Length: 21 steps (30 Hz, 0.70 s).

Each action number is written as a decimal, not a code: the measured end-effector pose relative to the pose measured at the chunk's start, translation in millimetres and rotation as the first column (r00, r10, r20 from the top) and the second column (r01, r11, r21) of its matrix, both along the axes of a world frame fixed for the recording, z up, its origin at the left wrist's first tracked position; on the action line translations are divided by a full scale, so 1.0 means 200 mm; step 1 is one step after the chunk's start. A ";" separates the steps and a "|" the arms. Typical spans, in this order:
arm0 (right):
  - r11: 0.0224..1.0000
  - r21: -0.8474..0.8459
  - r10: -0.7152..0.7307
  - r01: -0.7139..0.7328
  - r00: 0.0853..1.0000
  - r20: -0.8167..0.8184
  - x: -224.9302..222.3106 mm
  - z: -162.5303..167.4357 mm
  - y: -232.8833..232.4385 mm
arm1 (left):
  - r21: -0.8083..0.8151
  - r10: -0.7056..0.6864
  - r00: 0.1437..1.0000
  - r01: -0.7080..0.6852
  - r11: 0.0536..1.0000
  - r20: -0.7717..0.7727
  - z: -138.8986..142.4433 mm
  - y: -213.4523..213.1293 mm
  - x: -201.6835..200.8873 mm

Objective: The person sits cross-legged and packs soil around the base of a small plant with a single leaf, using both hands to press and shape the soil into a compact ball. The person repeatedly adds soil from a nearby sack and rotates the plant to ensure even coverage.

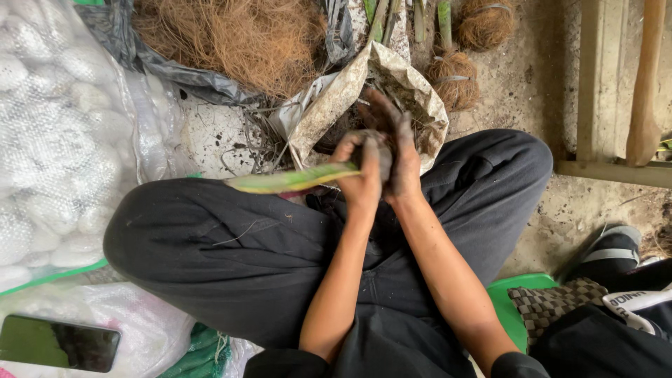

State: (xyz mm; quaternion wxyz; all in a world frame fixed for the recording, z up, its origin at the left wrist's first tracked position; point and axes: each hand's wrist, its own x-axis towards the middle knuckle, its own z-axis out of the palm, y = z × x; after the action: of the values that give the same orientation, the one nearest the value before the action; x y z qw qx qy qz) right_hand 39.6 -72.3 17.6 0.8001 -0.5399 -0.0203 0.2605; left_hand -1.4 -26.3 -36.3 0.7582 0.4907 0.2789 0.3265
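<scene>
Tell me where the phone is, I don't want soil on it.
In the head view, the phone lies at the bottom left on a white woven sack, beside the person's left knee.

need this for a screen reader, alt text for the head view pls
Seen from above, a seated person's left hand and right hand, both soiled, press a dark clump around a green plant cutting over an open paper sack, with coconut fibre piled behind.
</scene>
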 end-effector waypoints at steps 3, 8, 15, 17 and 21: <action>0.994 0.062 0.077 -0.088 0.984 0.161 0.00 -0.01 -0.02 | 0.259 -0.121 0.990 0.100 0.961 0.068 0.07 0.03 -0.05; 0.950 0.313 0.103 -0.014 0.958 -0.269 -0.02 -0.13 -0.07 | 0.637 -0.056 0.997 0.010 0.771 0.051 0.20 0.15 -0.05; 0.997 0.062 0.042 -0.037 0.995 -0.089 -0.03 -0.20 -0.09 | 0.710 0.031 0.997 0.027 0.704 -0.069 0.24 0.15 -0.07; 0.998 -0.064 0.040 -0.030 0.986 0.163 -0.03 -0.17 -0.09 | 0.594 -0.001 0.999 0.027 0.804 -0.043 0.20 0.15 -0.07; 0.941 -0.249 -0.049 0.227 0.822 0.567 -0.06 -0.09 -0.05 | -0.003 -0.031 0.990 0.031 1.000 0.135 0.10 0.08 -0.01</action>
State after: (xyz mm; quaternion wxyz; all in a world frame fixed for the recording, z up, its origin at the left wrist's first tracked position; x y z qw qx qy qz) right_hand 27.6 -82.7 0.0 0.6833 -0.7091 -0.1706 0.0339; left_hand -2.7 -9.6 -15.3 0.7814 0.4700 0.2202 0.3464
